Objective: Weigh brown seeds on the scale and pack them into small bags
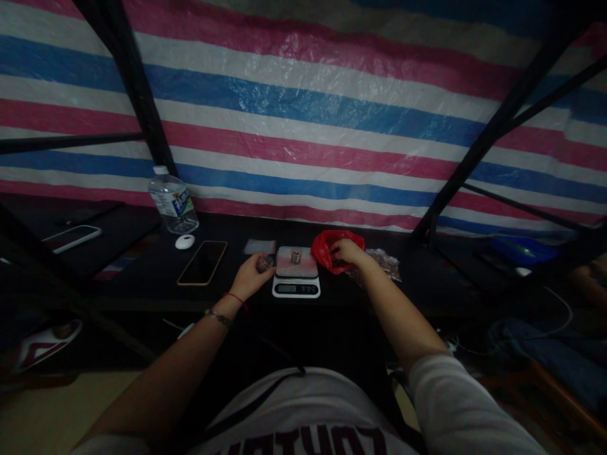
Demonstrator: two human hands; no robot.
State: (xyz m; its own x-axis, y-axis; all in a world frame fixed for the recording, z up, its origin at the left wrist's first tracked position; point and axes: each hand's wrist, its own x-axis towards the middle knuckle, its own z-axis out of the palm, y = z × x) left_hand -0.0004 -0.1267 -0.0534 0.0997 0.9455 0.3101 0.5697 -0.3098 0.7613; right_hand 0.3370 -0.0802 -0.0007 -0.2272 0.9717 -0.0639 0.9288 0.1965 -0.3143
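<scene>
A white kitchen scale (296, 289) with a display stands in front of me, and a small metallic cup-like piece (296, 256) rests on its plate. Just left of the scale, my left hand (251, 276) is closed around a small, dark, rounded thing (266, 263) that looks partly see-through. My right hand (348, 251) reaches into the mouth of a red plastic bag (324, 251) right of the scale. Its fingers are curled and partly hidden, so what they hold does not show. Beside that bag lies a clear bag of small brownish pieces (385, 263).
A smartphone (203, 263), a white rounded case (184, 241) and a clear plastic bottle (174, 205) are on the left. Behind the scale lies a flat clear packet (259, 246). Striped sheeting (303, 139) and dark metal posts (137, 88) bound the black table (237, 229).
</scene>
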